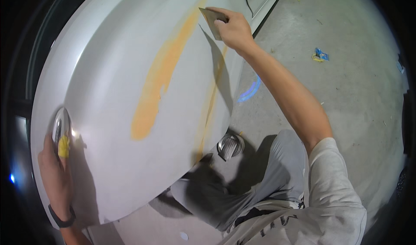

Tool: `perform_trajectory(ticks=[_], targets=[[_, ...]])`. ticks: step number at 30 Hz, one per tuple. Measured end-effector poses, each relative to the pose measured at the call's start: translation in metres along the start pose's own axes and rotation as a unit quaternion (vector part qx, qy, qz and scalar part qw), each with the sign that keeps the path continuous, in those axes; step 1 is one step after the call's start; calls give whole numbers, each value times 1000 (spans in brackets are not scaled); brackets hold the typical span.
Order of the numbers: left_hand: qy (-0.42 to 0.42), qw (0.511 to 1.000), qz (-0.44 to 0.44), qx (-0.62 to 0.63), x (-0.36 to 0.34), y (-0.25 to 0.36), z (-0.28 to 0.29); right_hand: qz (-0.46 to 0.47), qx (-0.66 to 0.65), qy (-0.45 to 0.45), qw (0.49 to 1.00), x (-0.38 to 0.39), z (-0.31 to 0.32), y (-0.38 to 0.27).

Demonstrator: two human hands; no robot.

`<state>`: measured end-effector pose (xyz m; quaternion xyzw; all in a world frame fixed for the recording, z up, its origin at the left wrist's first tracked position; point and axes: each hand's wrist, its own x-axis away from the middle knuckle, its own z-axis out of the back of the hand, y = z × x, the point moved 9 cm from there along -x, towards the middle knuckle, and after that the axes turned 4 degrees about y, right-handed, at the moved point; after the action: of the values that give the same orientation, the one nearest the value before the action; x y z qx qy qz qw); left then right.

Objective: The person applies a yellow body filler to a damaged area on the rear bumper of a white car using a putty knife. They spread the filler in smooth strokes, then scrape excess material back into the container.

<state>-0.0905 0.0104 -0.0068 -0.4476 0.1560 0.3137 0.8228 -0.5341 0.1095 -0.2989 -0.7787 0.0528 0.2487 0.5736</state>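
Observation:
A silver-white car door panel (108,84) fills the left half of the view. My left hand (55,175) is closed round the chrome door handle (62,117), and one finger wears a yellow covering (63,147). Farther off, my right hand (237,30) pinches a flat, thin filler spreader (212,21). Its edge is at the panel, close to the upper end of a broad orange-yellow filler streak (167,63). A narrower filler streak (209,106) runs along the panel to the right of it, under the shadow of my arm.
On the concrete floor (346,115), just past the panel's lower edge, lies a round metal tin (236,143) with a flat pale blade in it. A crumpled blue-and-yellow wrapper (320,55) lies farther right. My bent leg (281,167) is beside the tin.

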Motion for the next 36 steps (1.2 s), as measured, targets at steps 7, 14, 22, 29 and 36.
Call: perform_trajectory(ticks=[7, 14, 22, 29, 36], targets=[[-41, 999, 17, -13, -16, 7, -12, -54, 91, -27, 994, -129, 1, 65], [-115, 989, 80, -44, -3, -21, -30, 18, 145, -40, 988, -143, -22, 58], [-57, 998, -3, 17, -5, -11, -24, -22, 103, -71, 992, -74, -40, 21], [41, 994, -95, -29, -12, 17, -7, 52, 102, -52, 992, 23, -61, -37], [-65, 994, 3, 88, -21, 18, -12, 77, 51, -42, 995, 110, -76, -77]])
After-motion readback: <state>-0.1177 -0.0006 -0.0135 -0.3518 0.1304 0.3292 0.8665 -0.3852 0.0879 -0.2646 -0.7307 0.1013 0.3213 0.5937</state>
